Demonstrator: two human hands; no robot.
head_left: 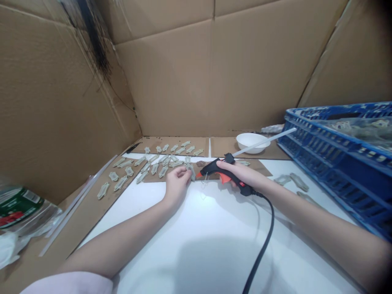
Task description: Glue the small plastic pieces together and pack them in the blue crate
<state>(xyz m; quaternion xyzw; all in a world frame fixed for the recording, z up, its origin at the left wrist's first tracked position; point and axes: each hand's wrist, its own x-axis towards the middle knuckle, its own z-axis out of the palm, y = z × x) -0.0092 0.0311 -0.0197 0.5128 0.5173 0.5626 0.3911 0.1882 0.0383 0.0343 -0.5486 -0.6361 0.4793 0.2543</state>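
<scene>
My right hand [237, 173] is wrapped round a black hot glue gun [225, 169] with an orange nozzle and trigger. A long translucent glue stick [265, 142] sticks out of its back end. Between the fingertips of my left hand [179, 181] is a small pale greenish-grey piece [192, 171], held upright. The nozzle points left and sits right beside this piece; whether they touch I cannot tell. Several similar flat, bracket-shaped pieces [163, 170] lie on the cardboard just beyond my left hand.
At right stands a blue plastic crate [330, 163] with bagged pieces inside. A white bowl [251, 143] sits at the back. Spare glue sticks [76, 208] and a labelled plastic bottle [21, 206] lie at left. The gun's black cord [266, 241] runs toward me over the white table [159, 249].
</scene>
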